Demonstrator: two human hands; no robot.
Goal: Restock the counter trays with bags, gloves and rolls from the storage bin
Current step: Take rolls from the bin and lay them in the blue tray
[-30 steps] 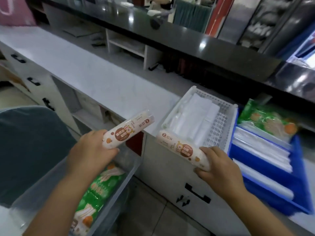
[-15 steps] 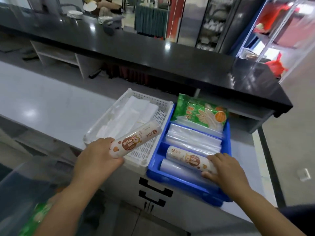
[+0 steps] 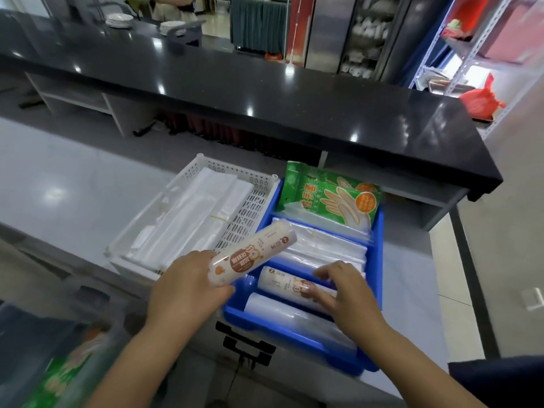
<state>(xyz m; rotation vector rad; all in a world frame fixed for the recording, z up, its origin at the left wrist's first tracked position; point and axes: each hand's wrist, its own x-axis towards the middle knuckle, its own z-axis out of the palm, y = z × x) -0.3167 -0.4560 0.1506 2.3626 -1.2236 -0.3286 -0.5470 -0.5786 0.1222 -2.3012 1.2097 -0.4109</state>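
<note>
Fingers (image 3: pixel 217 290) of left hand (image 3: pixel 188 287) clamped on labelled roll (image 3: pixel 250 254), print unreadable, right hand (image 3: pixel 347 293) fingers spread on second roll (image 3: pixel 288 285)

Glossy black counter (image 3: pixel 265 92) ahead – grey worktop (image 3: pixel 59 187) below – metal shelving (image 3: pixel 471 54) right, plates (image 3: pixel 119 20) stacked far back

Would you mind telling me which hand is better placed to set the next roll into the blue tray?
Left. The left hand holds a roll above the blue tray; the right hand rests open on the placed roll.
</note>
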